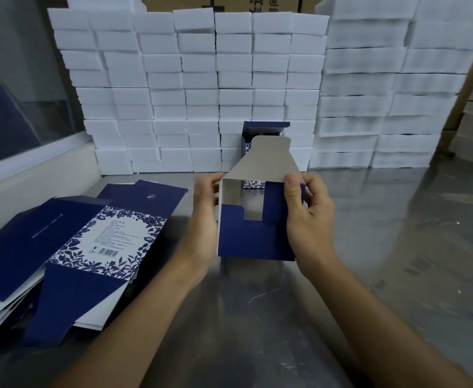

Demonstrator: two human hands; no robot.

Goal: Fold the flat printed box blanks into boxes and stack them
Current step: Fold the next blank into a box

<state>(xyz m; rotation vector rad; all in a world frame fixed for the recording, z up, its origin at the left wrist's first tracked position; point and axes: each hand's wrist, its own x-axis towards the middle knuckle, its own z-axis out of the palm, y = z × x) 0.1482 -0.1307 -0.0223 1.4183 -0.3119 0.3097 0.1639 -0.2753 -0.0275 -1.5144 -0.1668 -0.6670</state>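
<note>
Both hands are holding one half-folded navy box (253, 233) upright above the steel desk (369, 247), near its middle. Left hand (203, 219) is lying flat along the box's left wall, fingers fairly straight; grip there is relaxed, not clamped. Right hand (308, 211) is gripping the box's right edge, thumb on the front flap, fingers curling behind. White inner lid flap (268, 161) is standing up and leaning away. A stack of flat printed blanks (89, 242) is lying on the desk to the left. One finished box (263, 135) is standing behind, against a wall of white foam blocks (201, 93). Brown cartons (221, 4) are showing above the blocks.
</note>
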